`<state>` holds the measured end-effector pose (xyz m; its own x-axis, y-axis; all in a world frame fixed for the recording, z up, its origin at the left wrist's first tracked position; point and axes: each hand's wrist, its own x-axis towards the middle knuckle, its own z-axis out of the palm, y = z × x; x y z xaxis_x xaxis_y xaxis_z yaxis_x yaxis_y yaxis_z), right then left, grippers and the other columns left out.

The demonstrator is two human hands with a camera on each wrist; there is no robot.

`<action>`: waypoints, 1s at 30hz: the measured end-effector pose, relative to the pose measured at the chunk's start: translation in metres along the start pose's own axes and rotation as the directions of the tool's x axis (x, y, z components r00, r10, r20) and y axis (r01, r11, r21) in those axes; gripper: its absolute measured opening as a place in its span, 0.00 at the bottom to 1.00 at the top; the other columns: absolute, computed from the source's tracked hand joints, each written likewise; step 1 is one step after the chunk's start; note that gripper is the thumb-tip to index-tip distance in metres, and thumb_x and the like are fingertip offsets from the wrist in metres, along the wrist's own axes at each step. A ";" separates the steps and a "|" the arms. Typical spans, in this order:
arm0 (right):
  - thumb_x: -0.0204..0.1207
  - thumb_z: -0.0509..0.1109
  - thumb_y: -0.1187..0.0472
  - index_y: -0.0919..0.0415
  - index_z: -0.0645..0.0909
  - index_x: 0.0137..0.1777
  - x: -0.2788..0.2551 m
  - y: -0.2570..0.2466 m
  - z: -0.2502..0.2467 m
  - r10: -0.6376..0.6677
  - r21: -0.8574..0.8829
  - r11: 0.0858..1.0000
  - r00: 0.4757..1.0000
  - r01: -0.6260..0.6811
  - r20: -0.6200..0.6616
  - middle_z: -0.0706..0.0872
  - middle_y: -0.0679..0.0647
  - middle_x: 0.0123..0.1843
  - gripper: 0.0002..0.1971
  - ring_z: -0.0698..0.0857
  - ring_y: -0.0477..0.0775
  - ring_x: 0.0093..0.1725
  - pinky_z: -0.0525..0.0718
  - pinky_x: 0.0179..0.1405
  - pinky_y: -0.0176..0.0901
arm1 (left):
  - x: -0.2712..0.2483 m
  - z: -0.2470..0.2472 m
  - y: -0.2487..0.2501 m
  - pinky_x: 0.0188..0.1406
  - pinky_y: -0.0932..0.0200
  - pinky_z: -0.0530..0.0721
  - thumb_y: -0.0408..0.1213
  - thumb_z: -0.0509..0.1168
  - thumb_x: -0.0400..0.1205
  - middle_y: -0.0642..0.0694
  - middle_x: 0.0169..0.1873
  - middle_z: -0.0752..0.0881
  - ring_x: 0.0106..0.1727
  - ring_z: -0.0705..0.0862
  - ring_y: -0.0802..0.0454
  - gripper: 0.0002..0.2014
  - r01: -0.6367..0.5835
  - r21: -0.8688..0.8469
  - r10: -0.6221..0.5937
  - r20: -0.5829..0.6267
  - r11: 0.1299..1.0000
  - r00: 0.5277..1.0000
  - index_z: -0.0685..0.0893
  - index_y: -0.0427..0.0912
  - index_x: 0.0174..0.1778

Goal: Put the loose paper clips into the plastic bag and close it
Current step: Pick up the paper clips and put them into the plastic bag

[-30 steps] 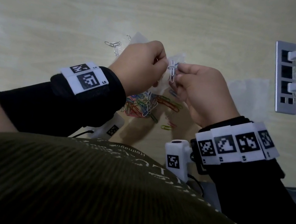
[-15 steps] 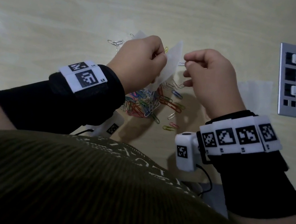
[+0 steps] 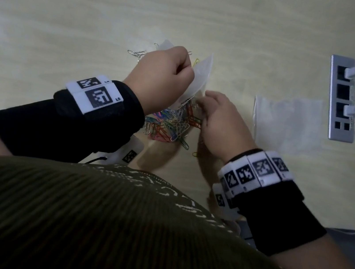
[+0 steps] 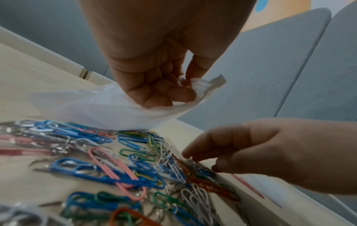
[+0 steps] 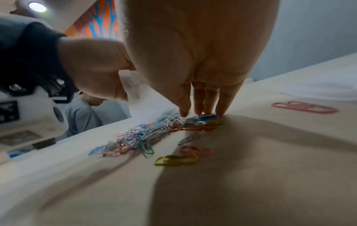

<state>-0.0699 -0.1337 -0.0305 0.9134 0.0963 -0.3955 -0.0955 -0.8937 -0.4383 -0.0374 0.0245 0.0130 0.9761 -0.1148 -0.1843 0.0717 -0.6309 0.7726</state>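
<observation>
My left hand (image 3: pixel 187 72) pinches the mouth of a small clear plastic bag (image 3: pixel 203 71) and holds it lifted above the table; the bag (image 4: pixel 115 110) hangs crumpled from the curled fingers (image 4: pixel 173 91). Below it lies a heap of coloured paper clips (image 3: pixel 173 124) on the pale wooden table (image 3: pixel 74 13). My right hand (image 3: pixel 201 105) is down at the heap's right edge. Its straight fingertips (image 5: pixel 201 112) touch the clips (image 5: pixel 154 130), with thumb and forefinger (image 4: pixel 199 162) apart on either side of a few silver and red ones.
A second clear bag (image 3: pixel 287 124) lies flat on the table to the right. Past it is a metal socket strip (image 3: pixel 341 99) with white cables plugged in. Stray clips lie apart: silver ones (image 3: pixel 137 53) beyond the left hand, a yellow one (image 5: pixel 176 159), a pink one (image 5: pixel 305 107).
My right hand left the bag's mouth, where it held a white clip a second ago, and dropped to the heap. The left hand keeps the bag raised.
</observation>
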 end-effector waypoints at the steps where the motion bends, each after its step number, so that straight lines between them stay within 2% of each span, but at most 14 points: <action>1: 0.82 0.54 0.56 0.46 0.73 0.73 -0.008 -0.001 0.000 -0.020 -0.005 1.000 1.000 0.020 -0.008 0.74 0.47 0.75 0.20 0.75 0.53 0.71 0.73 0.72 0.52 | -0.001 0.001 0.000 0.45 0.41 0.83 0.38 0.57 0.79 0.40 0.34 0.87 0.39 0.85 0.40 0.07 -0.002 0.010 0.002 0.008 1.000 1.000 0.78 0.40 0.39; 4: 0.79 0.58 0.72 0.51 0.73 0.74 -0.024 0.003 -0.010 -0.052 0.026 0.998 0.994 0.055 -0.098 0.73 0.52 0.73 0.25 0.75 0.55 0.71 0.72 0.71 0.46 | -0.003 0.004 0.001 0.45 0.42 0.83 0.39 0.57 0.80 0.41 0.34 0.88 0.39 0.85 0.41 0.08 -0.020 0.047 0.018 0.043 0.999 0.999 0.78 0.41 0.39; 7: 0.80 0.59 0.72 0.55 0.71 0.74 -0.026 0.018 -0.024 0.167 0.059 0.986 0.968 -0.158 -0.185 0.70 0.57 0.73 0.23 0.77 0.58 0.68 0.74 0.67 0.48 | -0.005 0.006 0.002 0.46 0.42 0.83 0.39 0.58 0.80 0.40 0.35 0.88 0.39 0.85 0.41 0.08 -0.034 0.066 0.030 0.064 0.997 0.997 0.77 0.42 0.37; 9: 0.81 0.57 0.70 0.59 0.69 0.73 -0.027 0.025 -0.028 0.318 -0.010 0.947 0.939 -0.322 -0.132 0.68 0.61 0.72 0.21 0.76 0.63 0.67 0.76 0.64 0.52 | -0.007 0.007 0.001 0.47 0.42 0.83 0.39 0.58 0.80 0.39 0.35 0.88 0.39 0.86 0.40 0.08 -0.042 0.073 0.036 0.077 0.996 0.996 0.76 0.42 0.36; 11: 0.81 0.55 0.69 0.61 0.71 0.70 -0.029 0.025 -0.024 0.367 -0.071 0.923 0.922 -0.377 -0.122 0.69 0.62 0.70 0.18 0.74 0.65 0.67 0.76 0.60 0.52 | -0.009 0.009 0.002 0.47 0.41 0.84 0.39 0.58 0.79 0.39 0.35 0.88 0.39 0.86 0.40 0.08 -0.039 0.076 0.032 0.092 0.996 0.995 0.76 0.43 0.36; 15: 0.82 0.58 0.67 0.58 0.75 0.66 -0.032 0.017 -0.009 0.216 -0.002 0.976 0.969 -0.217 -0.119 0.73 0.57 0.65 0.15 0.77 0.58 0.64 0.74 0.60 0.46 | -0.011 0.009 0.004 0.48 0.41 0.84 0.39 0.58 0.79 0.39 0.35 0.88 0.39 0.86 0.39 0.08 -0.044 0.082 0.036 0.097 0.996 0.995 0.76 0.42 0.36; 18: 0.79 0.64 0.66 0.56 0.74 0.71 -0.038 0.014 -0.011 0.136 0.103 0.986 0.988 -0.128 -0.078 0.76 0.56 0.66 0.20 0.81 0.55 0.61 0.77 0.63 0.42 | -0.013 0.008 0.005 0.47 0.41 0.84 0.39 0.58 0.79 0.40 0.36 0.88 0.39 0.86 0.41 0.08 -0.041 0.089 0.032 0.097 0.995 0.995 0.77 0.42 0.38; 19: 0.78 0.67 0.65 0.56 0.73 0.71 -0.041 0.015 -0.015 0.149 0.121 0.983 0.985 -0.139 -0.081 0.76 0.56 0.66 0.21 0.82 0.54 0.61 0.79 0.63 0.44 | -0.013 0.007 0.005 0.47 0.41 0.84 0.39 0.58 0.79 0.40 0.36 0.88 0.40 0.86 0.41 0.07 -0.037 0.089 0.029 0.093 0.995 0.995 0.77 0.42 0.38; 21: 0.72 0.74 0.62 0.57 0.71 0.70 -0.050 0.021 -0.022 0.242 0.083 0.967 0.970 -0.240 -0.022 0.78 0.57 0.65 0.26 0.83 0.56 0.60 0.81 0.58 0.46 | -0.013 0.006 0.004 0.46 0.41 0.85 0.39 0.58 0.79 0.40 0.36 0.88 0.40 0.86 0.40 0.07 -0.028 0.080 0.022 0.081 0.996 0.996 0.78 0.42 0.38; 23: 0.66 0.79 0.61 0.60 0.69 0.66 -0.061 0.023 -0.024 0.376 -0.056 0.927 0.919 -0.372 0.116 0.79 0.58 0.63 0.30 0.83 0.58 0.56 0.83 0.47 0.47 | -0.013 0.005 0.004 0.45 0.40 0.85 0.39 0.58 0.79 0.39 0.36 0.88 0.39 0.85 0.39 0.07 -0.024 0.075 0.018 0.078 0.997 0.997 0.78 0.41 0.38; 25: 0.65 0.79 0.63 0.60 0.68 0.62 -0.068 0.021 -0.016 0.456 -0.116 0.890 0.870 -0.441 0.185 0.79 0.60 0.60 0.29 0.83 0.59 0.53 0.81 0.40 0.45 | -0.013 0.005 0.004 0.44 0.40 0.85 0.39 0.58 0.79 0.39 0.36 0.88 0.39 0.86 0.38 0.08 -0.019 0.072 0.013 0.076 0.997 0.997 0.78 0.41 0.38; 28: 0.67 0.77 0.63 0.63 0.67 0.65 -0.066 0.012 0.000 0.447 0.018 0.892 0.886 -0.453 0.126 0.78 0.62 0.64 0.29 0.81 0.62 0.59 0.76 0.44 0.44 | -0.013 0.005 0.002 0.45 0.40 0.85 0.39 0.58 0.79 0.39 0.36 0.88 0.40 0.86 0.39 0.08 -0.018 0.072 0.013 0.069 0.997 0.998 0.79 0.41 0.38; 30: 0.70 0.75 0.62 0.63 0.70 0.64 -0.058 0.007 0.007 0.374 0.109 0.920 0.927 -0.376 0.036 0.79 0.61 0.62 0.25 0.81 0.60 0.57 0.74 0.44 0.43 | -0.013 0.006 0.001 0.46 0.41 0.85 0.39 0.58 0.79 0.40 0.36 0.88 0.40 0.86 0.39 0.07 -0.022 0.077 0.017 0.068 0.997 0.998 0.78 0.42 0.38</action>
<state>-0.1262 -0.1424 -0.0157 0.7965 -0.2294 -0.5595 -0.4743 -0.8109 -0.3427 -0.0512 0.0209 0.0128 0.9611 -0.1770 -0.2118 0.0341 -0.6853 0.7274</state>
